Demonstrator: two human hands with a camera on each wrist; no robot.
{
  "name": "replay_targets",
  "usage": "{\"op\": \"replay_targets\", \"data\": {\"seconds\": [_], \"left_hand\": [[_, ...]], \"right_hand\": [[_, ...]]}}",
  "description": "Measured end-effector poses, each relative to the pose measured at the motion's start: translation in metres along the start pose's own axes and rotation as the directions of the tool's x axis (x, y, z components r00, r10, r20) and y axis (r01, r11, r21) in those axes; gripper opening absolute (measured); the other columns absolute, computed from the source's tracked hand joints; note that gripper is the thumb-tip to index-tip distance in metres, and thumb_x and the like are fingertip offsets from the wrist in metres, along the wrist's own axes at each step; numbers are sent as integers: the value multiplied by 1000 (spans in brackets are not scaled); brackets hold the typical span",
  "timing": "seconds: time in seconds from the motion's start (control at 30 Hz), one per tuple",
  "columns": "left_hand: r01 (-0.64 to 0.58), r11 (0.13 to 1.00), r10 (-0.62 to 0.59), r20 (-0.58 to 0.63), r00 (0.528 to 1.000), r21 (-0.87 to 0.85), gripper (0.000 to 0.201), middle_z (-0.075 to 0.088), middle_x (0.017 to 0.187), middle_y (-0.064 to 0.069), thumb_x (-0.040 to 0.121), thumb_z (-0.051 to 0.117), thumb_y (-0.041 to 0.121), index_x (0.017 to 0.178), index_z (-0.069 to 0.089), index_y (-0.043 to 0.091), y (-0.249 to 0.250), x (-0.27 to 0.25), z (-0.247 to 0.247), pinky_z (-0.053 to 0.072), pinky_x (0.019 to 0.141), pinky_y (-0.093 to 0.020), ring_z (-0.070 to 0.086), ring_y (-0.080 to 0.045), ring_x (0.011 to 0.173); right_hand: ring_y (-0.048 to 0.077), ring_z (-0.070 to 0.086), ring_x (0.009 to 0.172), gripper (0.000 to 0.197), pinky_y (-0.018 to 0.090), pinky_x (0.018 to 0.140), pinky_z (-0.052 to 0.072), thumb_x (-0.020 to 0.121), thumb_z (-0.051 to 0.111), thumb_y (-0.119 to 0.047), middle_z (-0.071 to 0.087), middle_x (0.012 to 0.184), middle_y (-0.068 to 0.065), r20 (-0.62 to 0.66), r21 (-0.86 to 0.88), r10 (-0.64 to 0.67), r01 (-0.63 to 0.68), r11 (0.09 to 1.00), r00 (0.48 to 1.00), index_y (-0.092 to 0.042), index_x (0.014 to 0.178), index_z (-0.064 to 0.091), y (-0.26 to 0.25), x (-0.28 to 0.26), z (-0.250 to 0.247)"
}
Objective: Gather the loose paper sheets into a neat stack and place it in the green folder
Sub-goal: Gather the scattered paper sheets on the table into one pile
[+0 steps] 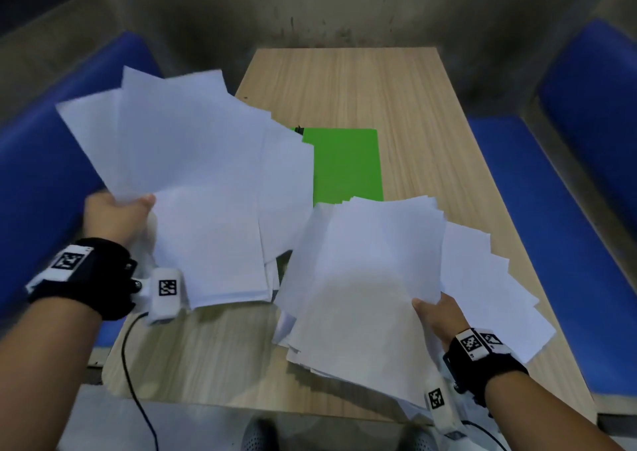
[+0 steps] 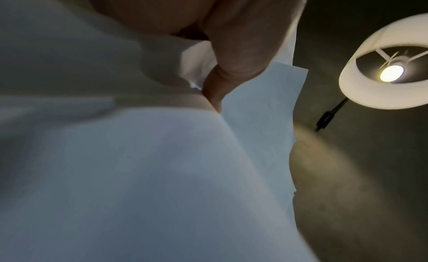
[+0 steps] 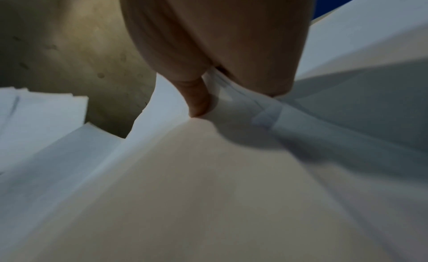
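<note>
My left hand point(image 1: 119, 211) grips a fanned bundle of white sheets point(image 1: 193, 175) and holds it raised over the table's left side. In the left wrist view the thumb point(image 2: 234, 64) presses down on the paper point(image 2: 139, 174). My right hand point(image 1: 436, 316) pinches a second fanned bundle of sheets point(image 1: 372, 278) by its right edge, low over the table's near right part. The right wrist view has the fingers point(image 3: 197, 97) curled onto that paper point(image 3: 208, 192). The green folder point(image 1: 346, 164) lies shut on the wooden table point(image 1: 344, 85), partly covered by both bundles.
Blue padded benches point(image 1: 558, 226) run along both sides of the table, and a grey wall stands behind it. A black cable point(image 1: 138, 381) hangs from my left wrist over the table's near edge. A lit lamp point(image 2: 391, 73) hangs overhead.
</note>
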State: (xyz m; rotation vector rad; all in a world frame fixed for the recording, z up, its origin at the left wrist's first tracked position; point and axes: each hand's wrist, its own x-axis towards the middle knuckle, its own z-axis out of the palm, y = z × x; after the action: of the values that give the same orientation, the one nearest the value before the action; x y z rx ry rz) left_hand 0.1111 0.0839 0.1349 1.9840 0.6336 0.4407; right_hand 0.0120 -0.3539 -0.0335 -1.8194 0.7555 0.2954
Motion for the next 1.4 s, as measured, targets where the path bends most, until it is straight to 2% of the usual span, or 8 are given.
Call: {"op": "replay_targets", "data": {"seconds": [0.33, 0.67, 0.8, 0.9, 1.03, 1.17, 1.27, 1.4], "left_hand": [[15, 989, 7, 153, 988, -146, 32, 63, 110, -14, 85, 65, 8, 115, 60, -5, 11, -26, 22, 49, 71, -23, 59, -16, 76], [311, 949, -268, 380, 885, -55, 24, 68, 104, -16, 83, 67, 5, 106, 65, 3, -90, -171, 119, 51, 88, -40, 66, -31, 101], [383, 919, -313, 425, 850, -89, 25, 66, 90, -8, 85, 63, 0, 110, 62, 2, -93, -187, 118, 48, 74, -26, 64, -23, 84], [394, 911, -279, 528, 802, -118, 23, 62, 81, 5, 87, 60, -3, 108, 58, 7, -88, -190, 111, 46, 49, -12, 58, -7, 72], [343, 939, -263, 599, 756, -21, 31, 69, 97, 0, 79, 73, 7, 108, 61, 11, -107, -172, 108, 54, 73, -23, 66, -21, 93], [262, 952, -305, 606, 735, 160, 68, 64, 115, -2, 59, 80, 46, 113, 54, 15, -121, -164, 105, 52, 88, -41, 62, -22, 104], [326, 923, -384, 549, 742, 205, 68, 52, 112, 0, 65, 83, 38, 112, 40, 15, -121, -170, 101, 51, 84, -37, 55, -22, 103], [237, 959, -283, 550, 786, 155, 31, 71, 95, -3, 73, 79, 22, 97, 64, 9, -117, -175, 95, 55, 79, -36, 67, -22, 90]], "right_hand": [[32, 64, 86, 13, 36, 75, 51, 86, 56, -6, 67, 93, 17, 19, 58, -12, 10, 998, 1000, -5, 98, 62, -7, -3, 0], [29, 68, 84, 17, 36, 68, 58, 97, 54, -25, 73, 95, 12, 194, 464, 29, -118, 878, 981, -15, 102, 66, 6, -21, 10], [22, 67, 80, 54, 38, 73, 57, 78, 55, -70, 73, 98, 2, 234, 515, 115, -223, 828, 965, -31, 117, 56, 9, -15, 8], [18, 63, 98, 86, 35, 93, 50, 49, 84, -59, 67, 110, -1, 146, 464, 1, -70, 883, 989, -15, 119, 59, 8, -6, 12], [13, 64, 72, 14, 11, 68, 47, 91, 63, -15, 70, 70, -11, 20, 349, -43, 33, 936, 999, -6, 102, 62, 5, -6, 12], [28, 57, 115, 38, 39, 105, 42, 93, 59, -12, 62, 121, 8, 6, 456, -86, 74, 887, 996, -5, 130, 55, 13, -4, 14], [30, 58, 116, 30, 48, 109, 39, 92, 60, -15, 64, 125, 8, 39, 550, -60, 29, 834, 997, -14, 122, 60, 15, -7, 16], [27, 65, 109, 30, 49, 105, 43, 70, 78, -43, 72, 111, 2, 76, 570, -16, -30, 821, 997, -24, 92, 74, 29, -2, 18]]}}
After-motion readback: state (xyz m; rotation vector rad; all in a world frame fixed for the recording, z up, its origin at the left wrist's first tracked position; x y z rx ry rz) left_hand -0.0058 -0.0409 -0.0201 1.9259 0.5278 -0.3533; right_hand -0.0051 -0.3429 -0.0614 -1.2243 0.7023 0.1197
